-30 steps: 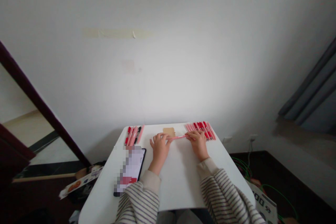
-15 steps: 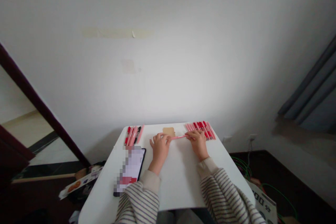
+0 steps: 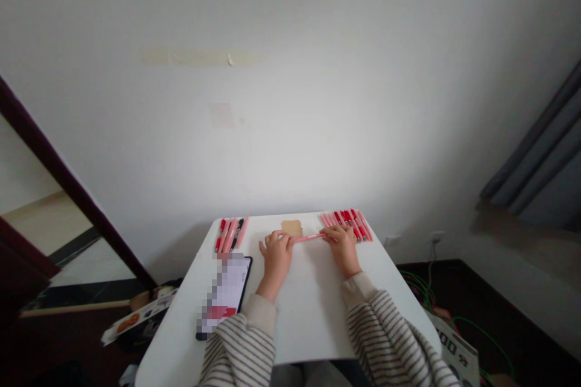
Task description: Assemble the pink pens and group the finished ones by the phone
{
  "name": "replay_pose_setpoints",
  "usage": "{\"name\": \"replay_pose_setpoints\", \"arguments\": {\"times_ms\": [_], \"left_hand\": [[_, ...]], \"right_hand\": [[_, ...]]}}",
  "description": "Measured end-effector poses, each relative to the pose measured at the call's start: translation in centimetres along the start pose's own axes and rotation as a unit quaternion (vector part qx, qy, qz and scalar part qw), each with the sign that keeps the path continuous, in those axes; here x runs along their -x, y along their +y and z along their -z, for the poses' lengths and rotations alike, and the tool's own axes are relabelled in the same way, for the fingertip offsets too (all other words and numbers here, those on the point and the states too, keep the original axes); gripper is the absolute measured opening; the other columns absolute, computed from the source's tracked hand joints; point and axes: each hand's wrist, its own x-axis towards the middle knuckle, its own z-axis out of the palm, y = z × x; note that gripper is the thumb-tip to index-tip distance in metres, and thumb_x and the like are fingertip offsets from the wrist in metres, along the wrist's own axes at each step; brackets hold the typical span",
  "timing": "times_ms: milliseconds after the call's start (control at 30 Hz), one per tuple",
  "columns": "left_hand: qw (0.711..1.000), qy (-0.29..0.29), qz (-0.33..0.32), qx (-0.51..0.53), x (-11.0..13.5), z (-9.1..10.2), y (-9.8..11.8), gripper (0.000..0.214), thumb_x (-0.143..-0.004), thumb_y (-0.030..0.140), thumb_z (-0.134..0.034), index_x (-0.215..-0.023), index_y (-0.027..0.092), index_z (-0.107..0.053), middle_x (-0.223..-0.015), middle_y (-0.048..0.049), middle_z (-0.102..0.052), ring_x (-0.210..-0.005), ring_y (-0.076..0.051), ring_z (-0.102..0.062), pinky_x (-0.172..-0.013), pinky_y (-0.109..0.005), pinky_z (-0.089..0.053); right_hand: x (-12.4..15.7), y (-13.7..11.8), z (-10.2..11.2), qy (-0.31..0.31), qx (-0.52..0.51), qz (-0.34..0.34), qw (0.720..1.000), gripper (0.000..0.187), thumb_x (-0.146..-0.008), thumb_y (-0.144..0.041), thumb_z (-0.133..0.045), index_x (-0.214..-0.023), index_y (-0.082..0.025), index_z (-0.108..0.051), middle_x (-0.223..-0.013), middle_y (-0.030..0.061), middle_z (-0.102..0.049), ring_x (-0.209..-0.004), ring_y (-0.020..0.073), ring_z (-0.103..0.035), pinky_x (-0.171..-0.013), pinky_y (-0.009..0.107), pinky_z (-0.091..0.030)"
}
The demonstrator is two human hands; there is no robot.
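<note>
A pink pen (image 3: 308, 237) lies crosswise between my two hands, near the far side of the white table (image 3: 313, 308). Its left end is in the closed fingers of my left hand (image 3: 276, 254). My right hand (image 3: 342, 248) pinches the other end. Just behind the pen is a small tan square (image 3: 292, 228), partly covered by my left fingers. Several pink and red pens (image 3: 349, 224) lie side by side beyond my right hand. On the left, a smaller row of pink, red and black pens (image 3: 230, 234) lies near the table's edge.
A phone (image 3: 231, 290) with its screen lit lies left of my left forearm, partly blurred out. The white wall (image 3: 290, 103) rises right behind the table. Green cables (image 3: 420, 287) and a printed box (image 3: 456, 347) are on the floor at right.
</note>
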Motion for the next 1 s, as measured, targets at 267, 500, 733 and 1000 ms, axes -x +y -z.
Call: {"name": "replay_pose_setpoints", "arguments": {"times_ms": [267, 500, 733, 1000], "left_hand": [[1.0, 0.001, -0.011, 0.016, 0.03, -0.15, -0.07, 0.014, -0.082, 0.033, -0.063, -0.094, 0.029, -0.068, -0.114, -0.0021, -0.061, -0.111, -0.023, -0.05, -0.104, -0.053, -0.03], [1.0, -0.01, -0.004, -0.007, 0.01, -0.35, -0.22, 0.024, -0.09, 0.038, -0.048, -0.095, 0.029, -0.07, -0.117, -0.0047, -0.061, -0.111, -0.025, -0.049, -0.102, -0.056, -0.031], [0.999, -0.006, -0.021, 0.026, 0.05, -0.42, -0.26, 0.02, -0.079, 0.033, -0.065, -0.099, 0.031, -0.067, -0.116, -0.0023, -0.06, -0.113, -0.023, -0.048, -0.104, -0.052, -0.029], [1.0, -0.02, -0.011, -0.003, 0.22, -0.27, -0.06, 0.02, -0.088, 0.036, -0.051, -0.094, 0.029, -0.069, -0.116, -0.0042, -0.059, -0.11, -0.024, -0.047, -0.103, -0.056, -0.028]], "right_hand": [[-0.03, 0.23, -0.11, -0.003, 0.004, 0.001, 1.0, 0.024, -0.089, -0.038, -0.054, -0.087, -0.031, -0.077, -0.091, 0.0037, -0.071, -0.095, 0.0254, -0.046, -0.084, 0.04, -0.029], [-0.11, 0.24, -0.05, -0.013, -0.003, -0.002, 1.0, 0.024, -0.09, -0.036, -0.054, -0.087, -0.031, -0.077, -0.092, 0.0034, -0.072, -0.095, 0.0255, -0.048, -0.085, 0.039, -0.03], [-0.09, 0.13, -0.01, -0.014, 0.008, -0.001, 1.0, 0.021, -0.089, -0.033, -0.056, -0.087, -0.032, -0.077, -0.091, 0.0026, -0.072, -0.095, 0.0249, -0.048, -0.084, 0.039, -0.03], [-0.04, 0.23, -0.03, -0.01, 0.004, 0.0, 1.0, 0.022, -0.089, -0.036, -0.055, -0.086, -0.031, -0.077, -0.091, 0.0029, -0.071, -0.094, 0.0247, -0.046, -0.083, 0.038, -0.03]]}}
